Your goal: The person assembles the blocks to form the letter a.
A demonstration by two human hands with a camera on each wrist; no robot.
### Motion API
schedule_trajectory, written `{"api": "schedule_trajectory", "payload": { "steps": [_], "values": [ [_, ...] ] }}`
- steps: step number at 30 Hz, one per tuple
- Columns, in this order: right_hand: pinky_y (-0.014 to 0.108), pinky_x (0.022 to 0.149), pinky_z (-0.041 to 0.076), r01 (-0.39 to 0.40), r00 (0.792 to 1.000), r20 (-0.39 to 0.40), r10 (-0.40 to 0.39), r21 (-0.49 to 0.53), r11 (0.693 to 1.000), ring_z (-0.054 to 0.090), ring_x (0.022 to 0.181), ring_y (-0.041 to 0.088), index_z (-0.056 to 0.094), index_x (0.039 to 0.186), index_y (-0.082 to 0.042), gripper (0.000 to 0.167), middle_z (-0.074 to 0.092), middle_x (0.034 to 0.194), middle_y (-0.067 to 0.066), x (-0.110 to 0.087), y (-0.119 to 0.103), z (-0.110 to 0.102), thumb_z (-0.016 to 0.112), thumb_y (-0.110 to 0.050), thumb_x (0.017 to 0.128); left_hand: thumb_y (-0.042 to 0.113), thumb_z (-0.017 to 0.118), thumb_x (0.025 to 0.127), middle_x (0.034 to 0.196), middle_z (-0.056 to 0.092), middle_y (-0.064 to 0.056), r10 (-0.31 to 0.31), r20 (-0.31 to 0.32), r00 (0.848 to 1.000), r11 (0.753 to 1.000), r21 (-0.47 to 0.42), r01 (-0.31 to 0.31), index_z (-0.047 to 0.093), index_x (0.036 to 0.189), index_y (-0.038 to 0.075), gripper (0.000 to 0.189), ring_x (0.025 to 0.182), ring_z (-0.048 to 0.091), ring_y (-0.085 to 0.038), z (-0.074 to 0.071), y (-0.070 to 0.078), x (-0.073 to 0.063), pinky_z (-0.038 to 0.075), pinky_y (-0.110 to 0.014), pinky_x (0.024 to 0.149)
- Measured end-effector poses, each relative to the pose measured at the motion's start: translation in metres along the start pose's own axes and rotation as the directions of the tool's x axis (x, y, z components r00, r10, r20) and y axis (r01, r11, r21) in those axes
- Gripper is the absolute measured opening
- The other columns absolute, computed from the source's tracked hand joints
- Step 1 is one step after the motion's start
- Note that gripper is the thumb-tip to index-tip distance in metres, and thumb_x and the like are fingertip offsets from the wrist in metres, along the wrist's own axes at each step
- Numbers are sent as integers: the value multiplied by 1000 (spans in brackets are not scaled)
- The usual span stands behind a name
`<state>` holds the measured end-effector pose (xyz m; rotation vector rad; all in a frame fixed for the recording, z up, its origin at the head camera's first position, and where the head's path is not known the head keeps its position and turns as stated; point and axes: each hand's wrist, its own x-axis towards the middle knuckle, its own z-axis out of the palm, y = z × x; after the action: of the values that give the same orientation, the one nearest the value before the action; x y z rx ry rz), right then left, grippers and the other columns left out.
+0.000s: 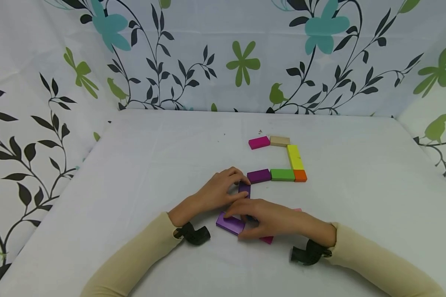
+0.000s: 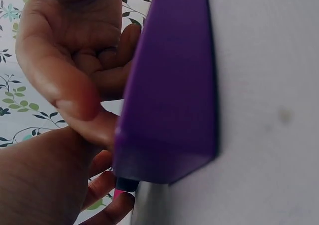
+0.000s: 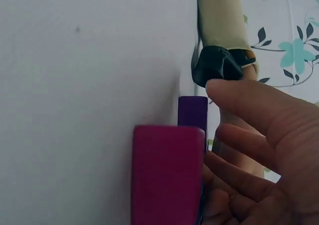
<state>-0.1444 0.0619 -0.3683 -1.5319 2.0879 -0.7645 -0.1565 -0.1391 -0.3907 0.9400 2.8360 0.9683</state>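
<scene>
My left hand [image 1: 217, 190] reaches in from the left and pinches a dark purple block [image 1: 244, 188] between thumb and index finger. My right hand [image 1: 273, 217] crosses just below it, thumb and index finger set about a lighter purple block [image 1: 229, 224] lying at a slant. In the right wrist view that block [image 3: 192, 111] shows end-on, beside the thumb and fingers. A magenta block [image 1: 266, 239] sticks out from under the right hand, which hides most of it. Close up in the left wrist view stands a purple block [image 2: 167, 80].
Behind the hands a bent row runs: plum block [image 1: 259, 176], green block [image 1: 282, 175], orange block [image 1: 300, 175], yellow pieces [image 1: 294, 156], tan block [image 1: 280, 141], magenta block [image 1: 259, 142]. A pink block [image 1: 297, 209] peeks out behind the right wrist. Patterned cloth [image 1: 208, 53] hangs behind the white table [image 1: 163, 148].
</scene>
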Motion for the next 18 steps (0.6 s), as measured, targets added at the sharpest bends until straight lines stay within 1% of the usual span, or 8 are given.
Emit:
{"api": "schedule_trajectory", "payload": {
  "steps": [2, 6, 11, 16, 18],
  "values": [
    [30, 103, 42, -15, 1000, 15, 15, -32, 999, 51, 123, 11, 57, 134, -11, 49, 58, 133, -3, 1, -3, 1, 72, -24, 89, 25, 68, 93, 116, 57, -1, 0, 2, 1000, 1000, 0, 0, 66, 114, 15, 24, 112, 55, -19, 0, 0, 0, 41, -47, 96],
    [33, 106, 40, -44, 999, 24, 47, -113, 993, 48, 128, 12, 53, 138, -14, 55, 54, 138, -2, 4, -6, 4, 72, -27, 89, 25, 68, 92, 117, 57, -2, -3, 5, 1000, 1000, -10, 3, 66, 115, 15, 25, 113, 55, -19, 0, -1, 0, 40, -47, 98],
    [38, 105, 42, -55, 998, 26, 61, -200, 978, 51, 125, 16, 46, 144, -17, 63, 50, 143, -2, 6, -8, 8, 72, -29, 88, 25, 66, 93, 119, 56, -1, -5, 17, 1000, 999, -33, 6, 65, 116, 15, 25, 115, 54, -19, 0, -1, 1, 39, -47, 97],
    [38, 102, 43, -69, 997, 6, 73, -252, 965, 55, 120, 18, 49, 141, -18, 59, 54, 139, -5, 7, -10, 12, 72, -29, 88, 25, 66, 94, 120, 55, -1, -8, 18, 1000, 1000, -27, 9, 65, 117, 16, 25, 116, 54, -19, 1, -2, 0, 39, -46, 97],
    [37, 100, 45, -60, 998, -11, 59, -267, 962, 56, 115, 16, 51, 139, -17, 57, 57, 134, -5, 8, -11, 13, 72, -28, 88, 25, 66, 94, 120, 56, -1, -8, 13, 1000, 1000, -23, 8, 65, 116, 16, 25, 116, 54, -19, 1, -3, -1, 39, -46, 97]
  ]
}}
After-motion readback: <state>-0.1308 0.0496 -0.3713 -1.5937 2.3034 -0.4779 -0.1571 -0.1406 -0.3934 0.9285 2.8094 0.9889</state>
